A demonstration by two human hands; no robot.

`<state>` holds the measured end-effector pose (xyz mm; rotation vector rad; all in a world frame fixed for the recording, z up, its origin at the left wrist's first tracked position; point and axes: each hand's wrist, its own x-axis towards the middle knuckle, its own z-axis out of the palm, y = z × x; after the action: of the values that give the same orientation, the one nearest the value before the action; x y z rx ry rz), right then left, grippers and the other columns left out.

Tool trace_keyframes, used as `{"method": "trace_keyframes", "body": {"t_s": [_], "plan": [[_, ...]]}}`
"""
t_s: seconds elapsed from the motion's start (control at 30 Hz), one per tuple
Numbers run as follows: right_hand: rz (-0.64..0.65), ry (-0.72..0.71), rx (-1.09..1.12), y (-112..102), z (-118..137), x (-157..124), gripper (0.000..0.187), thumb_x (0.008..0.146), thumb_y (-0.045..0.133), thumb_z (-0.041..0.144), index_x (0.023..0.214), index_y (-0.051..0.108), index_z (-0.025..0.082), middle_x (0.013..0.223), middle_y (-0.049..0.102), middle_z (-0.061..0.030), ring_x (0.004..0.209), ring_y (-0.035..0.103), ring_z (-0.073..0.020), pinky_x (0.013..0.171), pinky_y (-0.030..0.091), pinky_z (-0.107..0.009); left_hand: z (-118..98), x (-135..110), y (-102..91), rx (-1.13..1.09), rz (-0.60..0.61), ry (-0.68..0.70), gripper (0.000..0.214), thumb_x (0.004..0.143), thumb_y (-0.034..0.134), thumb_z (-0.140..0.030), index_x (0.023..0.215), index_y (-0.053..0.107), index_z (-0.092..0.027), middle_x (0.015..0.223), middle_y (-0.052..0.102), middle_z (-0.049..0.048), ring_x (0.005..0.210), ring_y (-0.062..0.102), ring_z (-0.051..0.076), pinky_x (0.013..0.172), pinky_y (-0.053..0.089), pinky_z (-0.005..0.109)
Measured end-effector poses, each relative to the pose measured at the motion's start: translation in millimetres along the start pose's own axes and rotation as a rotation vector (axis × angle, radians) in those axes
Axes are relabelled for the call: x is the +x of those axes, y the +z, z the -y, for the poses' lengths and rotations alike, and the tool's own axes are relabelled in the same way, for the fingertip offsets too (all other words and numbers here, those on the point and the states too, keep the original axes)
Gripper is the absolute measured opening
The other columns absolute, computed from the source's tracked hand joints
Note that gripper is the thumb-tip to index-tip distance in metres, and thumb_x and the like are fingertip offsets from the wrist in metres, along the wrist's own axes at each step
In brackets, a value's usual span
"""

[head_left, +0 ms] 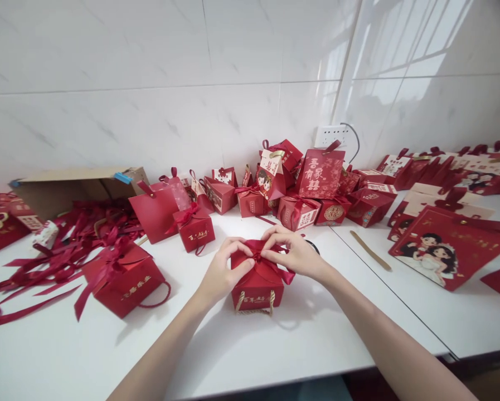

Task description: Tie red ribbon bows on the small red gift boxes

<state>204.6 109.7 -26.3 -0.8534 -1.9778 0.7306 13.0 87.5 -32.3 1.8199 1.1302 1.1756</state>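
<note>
A small red gift box (258, 287) with gold lettering and a rope handle stands on the white table (300, 340) in front of me. A red ribbon bow (261, 253) lies on its top. My left hand (222, 270) pinches the bow's left loop, its fingers closed on the ribbon. My right hand (294, 250) pinches the bow's right side, fingers pressed together on the ribbon. Both hands rest on the box top.
A larger red box (122, 278) with a ribbon sits to the left, beside a heap of loose red ribbons (61, 245) and an open cardboard carton (78, 186). Several red boxes and bags line the wall. A flat printed bag (446, 248) lies at right.
</note>
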Motion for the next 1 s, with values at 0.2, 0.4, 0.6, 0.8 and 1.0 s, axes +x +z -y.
{"method": "trace_keyframes", "body": {"t_s": [0.2, 0.4, 0.6, 0.8, 1.0], "plan": [[-0.133, 0.054, 0.044, 14.5, 12.4, 0.5, 0.039, 0.077, 0.063, 0.043, 0.049, 0.048, 0.02, 0.061, 0.051, 0.0006, 0.059, 0.05, -0.0133, 0.061, 0.04, -0.028, -2.4, -1.3, 1.2, 0.058, 0.09, 0.051, 0.016, 0.072, 0.058, -0.026, 0.083, 0.069, -0.022, 0.112, 0.054, 0.0063, 0.11, 0.051, 0.024, 0.101, 0.035, 0.037], [-0.031, 0.164, 0.344, 13.9, 22.6, 0.0, 0.049, 0.076, 0.057, 0.058, 0.05, 0.057, 0.017, 0.064, 0.056, -0.002, 0.057, 0.047, -0.0116, 0.055, 0.038, -0.026, -8.5, -2.4, 4.1, 0.098, 0.03, 0.085, 0.013, 0.071, 0.066, -0.033, 0.073, 0.067, -0.021, 0.093, 0.057, 0.005, 0.093, 0.053, 0.022, 0.09, 0.042, 0.034], [0.026, 0.203, 0.739, -3.4, 16.3, -2.4, 0.041, 0.066, 0.068, 0.054, 0.051, 0.058, 0.018, 0.064, 0.053, -0.0007, 0.053, 0.042, -0.01, 0.05, 0.035, -0.025, -0.9, -2.1, 3.8, -0.124, -0.064, 0.004, 0.016, 0.073, 0.063, -0.035, 0.071, 0.067, -0.02, 0.095, 0.059, 0.0052, 0.092, 0.056, 0.021, 0.089, 0.042, 0.033], [-0.008, 0.067, 0.36, -1.5, 16.9, -5.4, 0.02, 0.072, 0.069, 0.039, 0.079, 0.066, 0.021, 0.085, 0.061, -0.0036, 0.078, 0.055, -0.0163, 0.072, 0.043, -0.031, 1.6, -3.7, 3.6, -0.244, -0.089, -0.044, 0.021, 0.072, 0.066, -0.039, 0.068, 0.068, -0.019, 0.103, 0.061, 0.0068, 0.099, 0.056, 0.023, 0.089, 0.043, 0.034], [0.069, 0.14, 0.282, 1.0, 17.7, -6.2, 0.024, 0.074, 0.065, 0.039, 0.063, 0.062, 0.018, 0.076, 0.059, -0.0029, 0.066, 0.053, -0.0133, 0.06, 0.041, -0.027, 0.7, -4.8, 2.4, -0.354, -0.089, -0.103, 0.023, 0.066, 0.069, -0.038, 0.06, 0.06, -0.017, 0.103, 0.061, 0.0067, 0.096, 0.058, 0.023, 0.084, 0.046, 0.031]]}}
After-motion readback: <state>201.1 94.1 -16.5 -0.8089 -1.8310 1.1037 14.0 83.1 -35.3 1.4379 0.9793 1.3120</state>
